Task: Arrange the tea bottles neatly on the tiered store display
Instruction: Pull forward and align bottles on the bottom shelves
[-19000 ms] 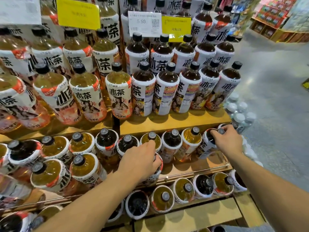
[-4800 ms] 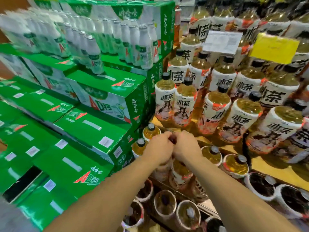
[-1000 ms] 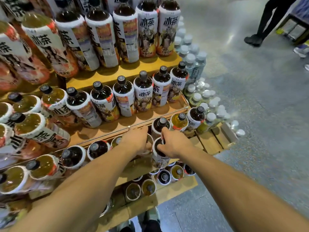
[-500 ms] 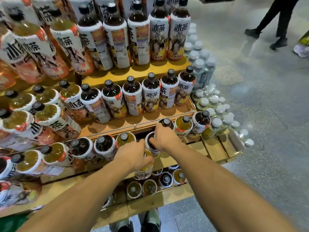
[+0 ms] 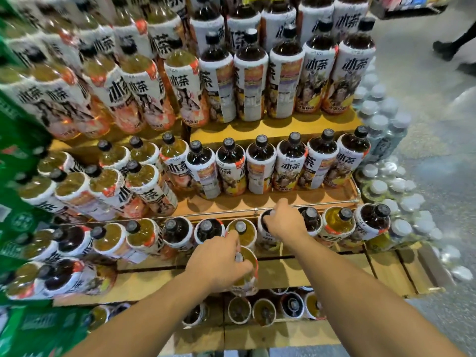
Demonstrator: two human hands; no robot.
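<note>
Head view: your left hand (image 5: 219, 262) curls around the neck and shoulder of a yellow tea bottle (image 5: 249, 255), holding it at the front edge of the lower wooden tier (image 5: 278, 269), just in front of the row. Your right hand (image 5: 283, 224) grips the top of a dark tea bottle (image 5: 262, 235) in that row, directly below the metal rail (image 5: 206, 215). Green cartons (image 5: 18, 228) stand at the left. White-capped water bottles (image 5: 381, 140) stand at the right.
</note>
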